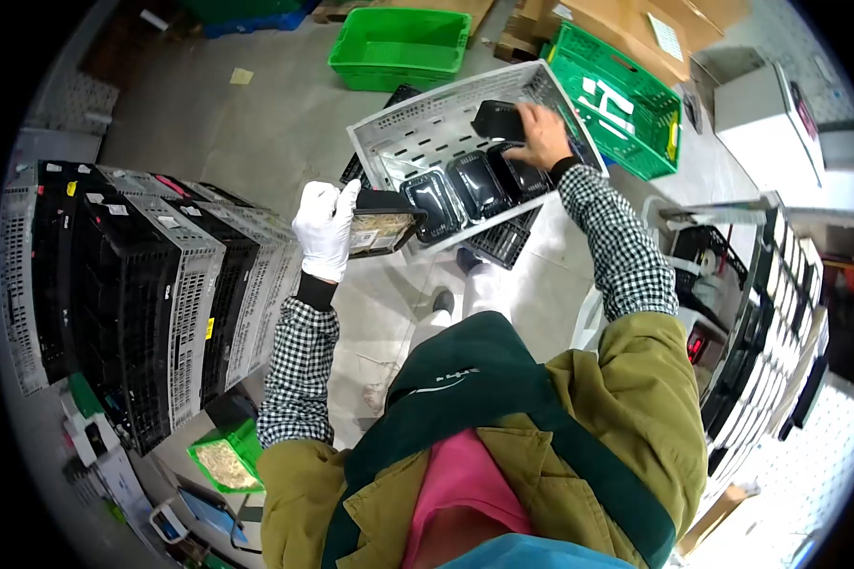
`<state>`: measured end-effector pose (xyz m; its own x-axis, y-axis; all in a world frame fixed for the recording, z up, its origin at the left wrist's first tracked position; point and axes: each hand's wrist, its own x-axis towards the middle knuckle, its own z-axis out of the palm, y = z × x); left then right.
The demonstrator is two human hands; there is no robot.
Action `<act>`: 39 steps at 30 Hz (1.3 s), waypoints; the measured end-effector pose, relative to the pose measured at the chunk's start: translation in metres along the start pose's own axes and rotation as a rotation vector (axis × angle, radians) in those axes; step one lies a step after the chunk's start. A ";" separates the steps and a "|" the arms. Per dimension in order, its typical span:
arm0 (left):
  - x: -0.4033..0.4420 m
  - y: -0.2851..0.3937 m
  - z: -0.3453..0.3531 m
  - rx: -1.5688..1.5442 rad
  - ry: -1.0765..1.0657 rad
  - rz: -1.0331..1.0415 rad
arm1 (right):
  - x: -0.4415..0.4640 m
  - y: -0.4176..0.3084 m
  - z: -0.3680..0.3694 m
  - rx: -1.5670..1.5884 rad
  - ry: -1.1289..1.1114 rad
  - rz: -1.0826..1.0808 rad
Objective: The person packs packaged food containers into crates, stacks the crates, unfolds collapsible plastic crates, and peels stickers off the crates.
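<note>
My left hand [323, 228], in a white glove, is closed on the edge of a black plastic tray [385, 230] with a pale, grainy filling and a light label. This tray is beside the near left corner of a grey crate [389, 142]. Inside the crate, several black trays with clear, shiny tops stand in a row, among them one tray [430, 204] at the left and another tray [479, 185] in the middle. My bare right hand [543, 137] reaches over the right end, its fingers and thumb closed at the edge of a tilted black tray [498, 120].
Tall stacks of black and grey crates [194, 275] rise at my left. A green bin [399, 47] and a green crate [617, 104] stand beyond the grey crate. At my right is another crate stack [759, 313]. A green box [228, 460] sits low at the left.
</note>
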<state>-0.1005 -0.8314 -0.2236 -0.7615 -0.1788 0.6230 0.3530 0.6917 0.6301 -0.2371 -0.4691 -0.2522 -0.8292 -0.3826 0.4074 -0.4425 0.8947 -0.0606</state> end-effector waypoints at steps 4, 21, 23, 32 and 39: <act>0.067 -0.041 0.132 -0.102 0.027 0.004 | 0.060 -0.008 0.060 0.663 -0.410 -0.160; -0.051 -0.206 0.357 0.046 -0.542 -0.991 | 0.047 0.336 0.179 -0.402 -0.023 0.570; -0.061 -0.209 0.370 0.021 -0.383 -1.042 | -0.039 0.444 0.218 -0.183 -0.294 0.725; -0.071 -0.214 0.324 -0.115 -0.339 -1.072 | -0.024 0.406 0.132 0.282 -0.308 0.622; 0.133 -0.086 0.082 -0.629 -0.328 -0.933 | 0.103 0.334 -0.084 0.941 -0.329 0.720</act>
<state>-0.2771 -0.8574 -0.2334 -0.9387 -0.1817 -0.2929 -0.2794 -0.0964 0.9553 -0.4413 -0.1904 -0.1541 -0.9723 -0.0325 -0.2316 0.1907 0.4633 -0.8654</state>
